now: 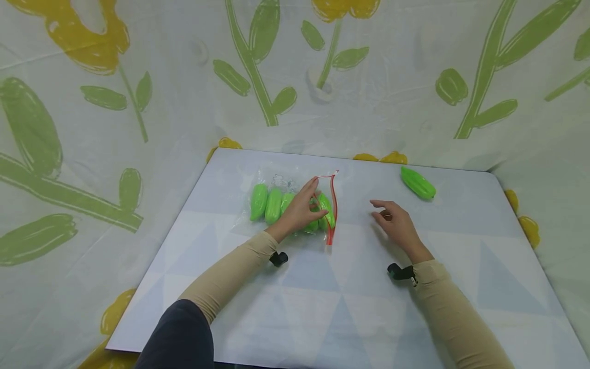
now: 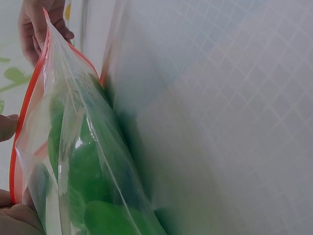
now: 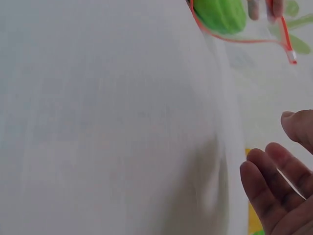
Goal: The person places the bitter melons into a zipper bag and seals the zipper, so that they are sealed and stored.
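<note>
Left hand [image 1: 301, 207] is resting on a clear zip bag [image 1: 295, 205] with a red seal strip, fingers curled around the bag's open edge and holding it up. Right hand [image 1: 397, 223] hovers just over the surface [image 1: 350, 307] a bit right of the bag, fingers loose and holding nothing. The bag's got several green toy veggies [image 1: 272, 204] inside; one more green veggie [image 1: 417, 183] lies alone near the far right edge.

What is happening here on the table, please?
A person sits at a table. The left hand holds up the red-edged mouth of a clear zip bag with several green toy vegetables inside. The right hand hovers open above the table, holding nothing. One more green vegetable lies apart, beyond the right hand.
</note>
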The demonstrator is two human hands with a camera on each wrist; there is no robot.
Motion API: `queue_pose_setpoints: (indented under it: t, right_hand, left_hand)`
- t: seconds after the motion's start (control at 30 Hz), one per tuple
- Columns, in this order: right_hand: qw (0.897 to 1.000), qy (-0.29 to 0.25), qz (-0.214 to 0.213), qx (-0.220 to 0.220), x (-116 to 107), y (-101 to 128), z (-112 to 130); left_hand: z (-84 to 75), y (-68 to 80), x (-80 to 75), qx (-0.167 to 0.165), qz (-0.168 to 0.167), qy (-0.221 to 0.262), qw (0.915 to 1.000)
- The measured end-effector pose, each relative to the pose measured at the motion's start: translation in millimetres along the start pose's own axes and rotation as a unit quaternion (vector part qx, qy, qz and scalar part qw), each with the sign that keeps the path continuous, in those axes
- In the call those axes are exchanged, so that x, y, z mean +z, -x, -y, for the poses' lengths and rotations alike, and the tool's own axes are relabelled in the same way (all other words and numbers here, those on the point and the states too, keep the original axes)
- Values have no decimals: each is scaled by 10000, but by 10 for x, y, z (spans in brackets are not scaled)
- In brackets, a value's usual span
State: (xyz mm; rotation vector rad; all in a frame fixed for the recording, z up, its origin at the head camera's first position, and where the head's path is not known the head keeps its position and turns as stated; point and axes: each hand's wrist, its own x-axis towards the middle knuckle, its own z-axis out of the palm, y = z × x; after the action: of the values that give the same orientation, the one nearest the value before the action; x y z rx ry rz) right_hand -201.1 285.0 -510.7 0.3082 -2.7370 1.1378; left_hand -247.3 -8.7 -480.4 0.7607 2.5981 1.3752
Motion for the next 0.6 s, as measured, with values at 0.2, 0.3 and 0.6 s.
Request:
queue_pose_setpoints:
  t: [0.2, 0.3, 0.6]
  right_hand:
    - [9994, 25, -239, 241, -129, -2, -161]
    - [9987, 61, -310, 391, -187, -12, -235]
    - [9956, 175, -455, 794, -369, -44, -396]
  left_hand:
    - [-19, 3, -6, -22, 18, 50, 10000]
    - [-24, 1, -10, -20, 37, 65, 10000]
    - [-24, -5, -8, -21, 42, 37, 10000]
